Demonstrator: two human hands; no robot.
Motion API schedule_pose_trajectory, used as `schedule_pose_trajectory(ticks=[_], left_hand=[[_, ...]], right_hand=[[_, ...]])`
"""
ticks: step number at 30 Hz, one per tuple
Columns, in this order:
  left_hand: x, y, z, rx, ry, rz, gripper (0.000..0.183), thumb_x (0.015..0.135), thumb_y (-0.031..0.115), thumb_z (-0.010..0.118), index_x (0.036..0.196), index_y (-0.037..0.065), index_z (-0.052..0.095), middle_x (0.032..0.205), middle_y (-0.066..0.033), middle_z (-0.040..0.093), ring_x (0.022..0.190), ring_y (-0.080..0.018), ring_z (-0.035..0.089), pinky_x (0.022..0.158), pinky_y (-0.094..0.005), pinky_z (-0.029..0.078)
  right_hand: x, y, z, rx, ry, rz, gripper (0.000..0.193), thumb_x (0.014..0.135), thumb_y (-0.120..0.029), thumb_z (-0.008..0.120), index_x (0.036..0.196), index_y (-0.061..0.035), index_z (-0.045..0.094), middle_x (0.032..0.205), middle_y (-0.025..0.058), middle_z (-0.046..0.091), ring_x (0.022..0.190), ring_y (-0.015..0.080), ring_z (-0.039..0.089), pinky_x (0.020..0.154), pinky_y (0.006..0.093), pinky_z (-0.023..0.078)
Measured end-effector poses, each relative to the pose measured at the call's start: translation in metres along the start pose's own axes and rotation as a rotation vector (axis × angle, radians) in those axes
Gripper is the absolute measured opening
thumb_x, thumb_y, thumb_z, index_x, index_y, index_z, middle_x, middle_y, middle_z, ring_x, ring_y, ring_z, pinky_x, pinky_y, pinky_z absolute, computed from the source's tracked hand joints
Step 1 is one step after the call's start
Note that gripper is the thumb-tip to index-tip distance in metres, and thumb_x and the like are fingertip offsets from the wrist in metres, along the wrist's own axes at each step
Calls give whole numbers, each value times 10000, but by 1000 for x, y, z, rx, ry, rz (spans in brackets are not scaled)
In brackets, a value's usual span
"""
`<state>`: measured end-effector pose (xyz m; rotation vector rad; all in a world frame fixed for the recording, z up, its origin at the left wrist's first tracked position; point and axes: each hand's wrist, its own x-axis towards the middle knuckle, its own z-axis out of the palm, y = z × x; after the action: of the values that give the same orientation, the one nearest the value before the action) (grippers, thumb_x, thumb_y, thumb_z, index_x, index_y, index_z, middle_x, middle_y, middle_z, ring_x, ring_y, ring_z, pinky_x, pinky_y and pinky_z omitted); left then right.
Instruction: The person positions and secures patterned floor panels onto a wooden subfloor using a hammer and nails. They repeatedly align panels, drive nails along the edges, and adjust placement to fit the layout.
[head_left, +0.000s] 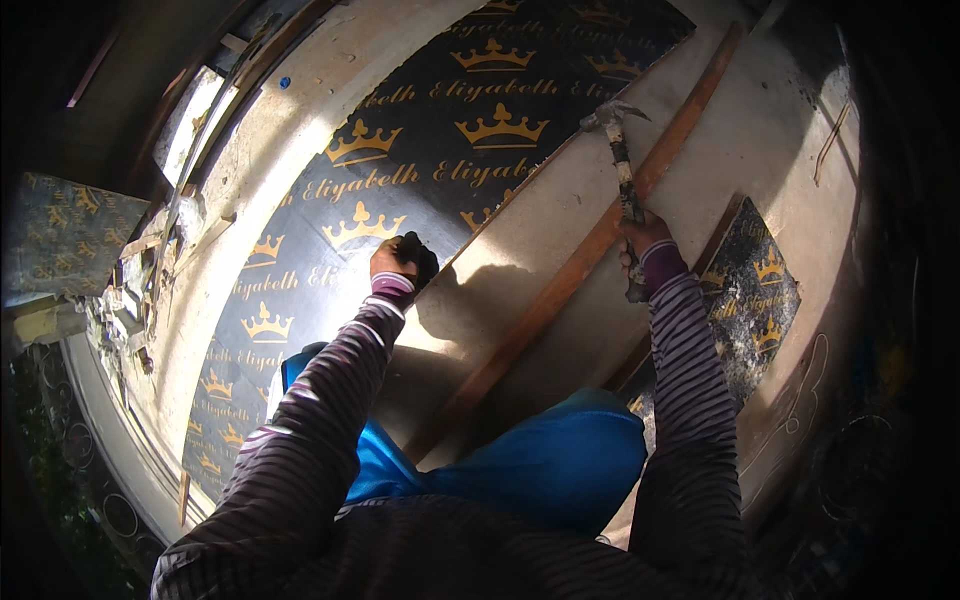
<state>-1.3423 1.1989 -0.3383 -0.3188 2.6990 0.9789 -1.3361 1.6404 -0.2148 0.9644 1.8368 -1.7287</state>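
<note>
Striped sleeves (315,440), 2, are being shown nearest the lens in the head view, with blue trousers (560,450) being seen just beyond.

Hammer (624,170), 1, claw type, handle patched light and dark: being held by the right hand (645,235), whose fingers are being curled firmly round the lower handle. Its head is being held by the edge of the large panel; whether contact is being made cannot be told.

Black object (424,262), 1, kind unclear: being grasped by the left hand (392,262), with fingers being bent tightly over it, at the near edge of the same panel.

Large panel (415,220), 1, black with gold crowns: being lit by sun at left. Wooden batten (540,320), 1, brown: being crossed by the hammer handle. Small panel (755,285), 1, dusty: being seen right of the right forearm.

Handling note, by judgement: the hammer is being served best by a low, firm grip and a free wrist, the left hand being set well apart from any swing.
</note>
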Motion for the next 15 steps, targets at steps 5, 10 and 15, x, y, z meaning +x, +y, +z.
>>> schedule_pose_trajectory(ticks=[5,10,15], left_hand=[[-4,3,-30,554,-31,331,343,816,131,625,1154,85,661,1199,-157,635,1113,-339,620,941,-420,534],[45,58,9,-136,-82,181,202,881,179,683,1050,70,698,1017,-136,738,960,-277,697,857,-362,532],[79,147,70,-388,96,383,187,908,220,697,1028,81,728,975,-138,744,927,-293,713,852,-387,537]], right_hand=[[-100,176,9,-1,69,-181,101,953,-111,588,1037,-75,546,689,44,554,488,160,536,438,321,455],[-125,289,7,-506,562,-93,257,935,-183,665,1154,-98,560,787,52,595,691,119,608,573,276,507],[-165,207,19,45,133,-345,245,943,-169,674,1135,-65,563,859,14,624,765,155,610,678,338,525]])
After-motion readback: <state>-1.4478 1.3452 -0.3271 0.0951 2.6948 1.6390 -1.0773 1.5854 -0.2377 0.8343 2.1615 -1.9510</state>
